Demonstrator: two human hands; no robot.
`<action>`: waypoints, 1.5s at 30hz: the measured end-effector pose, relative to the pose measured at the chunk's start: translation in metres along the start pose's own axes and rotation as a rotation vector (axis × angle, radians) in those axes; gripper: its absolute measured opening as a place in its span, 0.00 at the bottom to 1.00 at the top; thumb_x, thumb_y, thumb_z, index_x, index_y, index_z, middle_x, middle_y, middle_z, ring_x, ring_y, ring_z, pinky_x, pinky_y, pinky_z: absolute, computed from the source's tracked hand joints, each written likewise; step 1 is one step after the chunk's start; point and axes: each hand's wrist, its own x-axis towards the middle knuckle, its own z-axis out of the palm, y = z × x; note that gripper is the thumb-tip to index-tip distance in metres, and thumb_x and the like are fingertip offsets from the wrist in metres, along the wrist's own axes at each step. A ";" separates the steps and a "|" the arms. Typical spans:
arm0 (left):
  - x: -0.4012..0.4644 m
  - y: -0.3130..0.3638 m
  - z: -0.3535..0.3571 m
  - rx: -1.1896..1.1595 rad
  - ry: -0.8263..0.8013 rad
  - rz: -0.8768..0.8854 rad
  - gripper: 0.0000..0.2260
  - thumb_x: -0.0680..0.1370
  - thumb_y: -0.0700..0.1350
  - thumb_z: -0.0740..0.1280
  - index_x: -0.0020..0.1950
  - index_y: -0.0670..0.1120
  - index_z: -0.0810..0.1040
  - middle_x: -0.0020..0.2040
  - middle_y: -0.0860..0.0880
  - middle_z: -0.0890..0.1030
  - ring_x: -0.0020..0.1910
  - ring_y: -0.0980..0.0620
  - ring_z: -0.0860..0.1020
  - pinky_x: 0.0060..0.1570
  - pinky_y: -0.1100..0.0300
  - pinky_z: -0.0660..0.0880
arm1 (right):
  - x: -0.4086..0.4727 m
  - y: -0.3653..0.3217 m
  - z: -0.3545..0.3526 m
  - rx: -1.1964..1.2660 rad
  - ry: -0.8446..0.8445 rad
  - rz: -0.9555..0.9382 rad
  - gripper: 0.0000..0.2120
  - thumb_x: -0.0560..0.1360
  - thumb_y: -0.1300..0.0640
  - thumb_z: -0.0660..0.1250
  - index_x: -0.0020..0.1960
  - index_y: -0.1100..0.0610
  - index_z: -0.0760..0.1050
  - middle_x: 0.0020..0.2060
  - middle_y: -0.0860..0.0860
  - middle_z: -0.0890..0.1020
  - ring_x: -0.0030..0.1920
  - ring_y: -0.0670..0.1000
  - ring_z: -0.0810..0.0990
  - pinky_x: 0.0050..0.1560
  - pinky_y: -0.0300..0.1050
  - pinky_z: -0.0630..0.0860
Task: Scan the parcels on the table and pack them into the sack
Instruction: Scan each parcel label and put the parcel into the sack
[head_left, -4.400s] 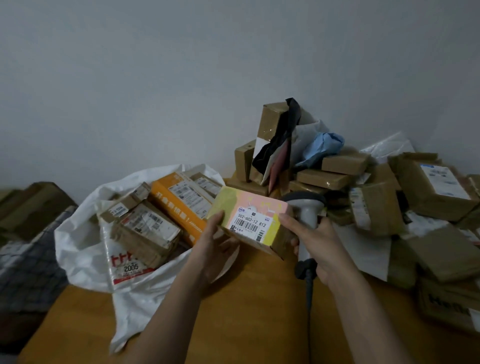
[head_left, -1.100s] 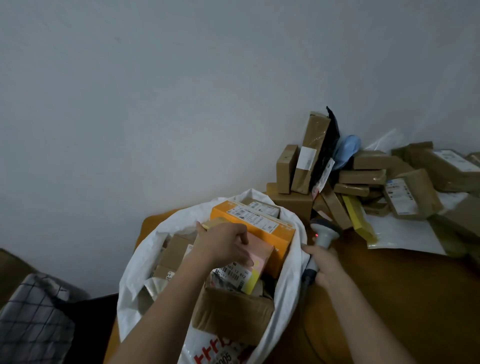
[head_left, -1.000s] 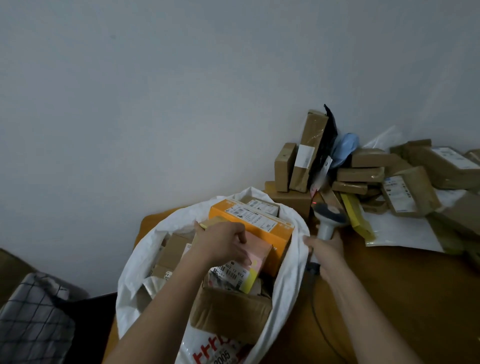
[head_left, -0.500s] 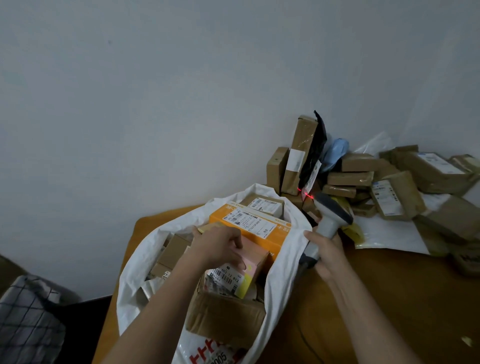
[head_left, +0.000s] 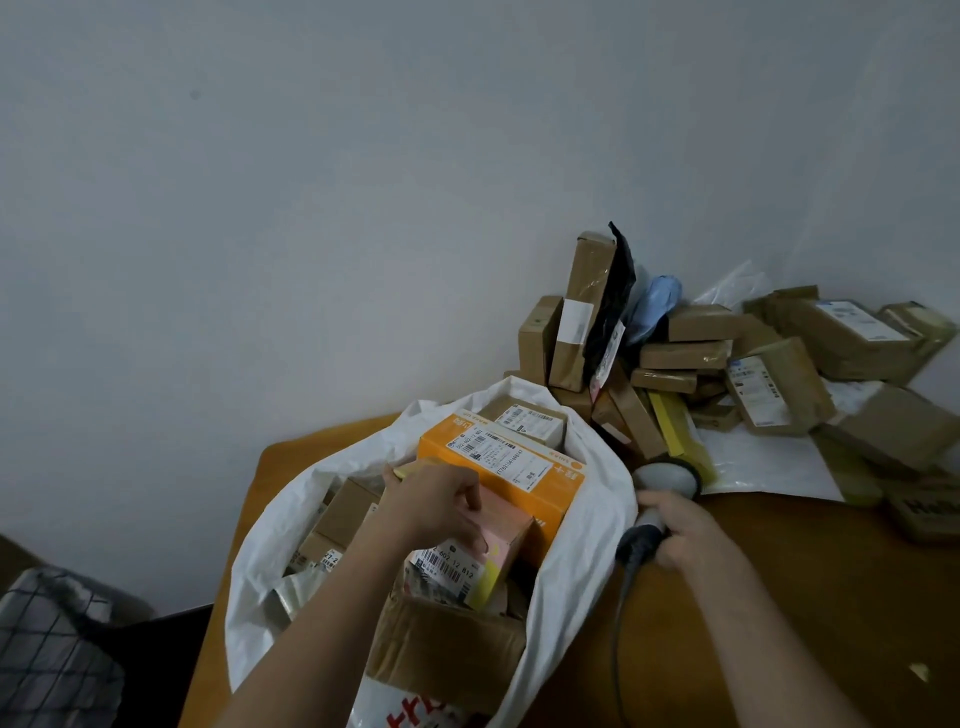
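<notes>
The white sack (head_left: 582, 561) lies open on the wooden table (head_left: 779, 597), filled with several parcels, among them an orange box (head_left: 524, 478) and a brown carton (head_left: 447, 654). My left hand (head_left: 436, 501) is inside the sack and grips a pink and yellow box (head_left: 483, 561) with a barcode label, set against the orange box. My right hand (head_left: 680, 530) holds the grey barcode scanner (head_left: 660, 499) by its handle, just right of the sack. A pile of brown parcels (head_left: 691, 358) waits at the back right.
A white plastic mailer (head_left: 763, 462) lies flat under the pile. A black bag (head_left: 613, 291) and a blue bag (head_left: 654, 306) stand among the boxes by the wall. The scanner's cable (head_left: 621, 634) trails toward me. A checked cloth (head_left: 47, 654) sits low left, off the table.
My left hand carried the pink and yellow box from in front of the scanner into the sack and pressed it down beside the orange box. My right hand lowered the scanner beside the sack.
</notes>
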 end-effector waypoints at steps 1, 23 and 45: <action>0.000 0.000 0.001 -0.003 -0.003 0.004 0.16 0.65 0.56 0.78 0.46 0.56 0.76 0.50 0.58 0.76 0.57 0.54 0.72 0.69 0.31 0.42 | 0.002 -0.001 0.002 -0.005 0.014 -0.036 0.16 0.76 0.65 0.66 0.62 0.67 0.70 0.46 0.62 0.79 0.42 0.62 0.78 0.40 0.59 0.77; 0.010 -0.002 0.013 -0.094 0.213 -0.116 0.18 0.66 0.58 0.76 0.47 0.50 0.76 0.50 0.55 0.71 0.52 0.51 0.72 0.70 0.45 0.59 | -0.054 -0.011 0.060 -0.411 -0.042 -0.823 0.25 0.74 0.63 0.71 0.68 0.54 0.67 0.57 0.49 0.75 0.59 0.51 0.74 0.60 0.53 0.74; -0.039 -0.187 0.000 -0.168 0.142 -0.716 0.09 0.78 0.45 0.64 0.43 0.41 0.76 0.45 0.43 0.79 0.45 0.45 0.79 0.39 0.57 0.73 | -0.038 0.005 0.098 -0.435 0.043 -0.708 0.31 0.72 0.66 0.72 0.71 0.55 0.64 0.63 0.55 0.76 0.63 0.59 0.76 0.61 0.64 0.75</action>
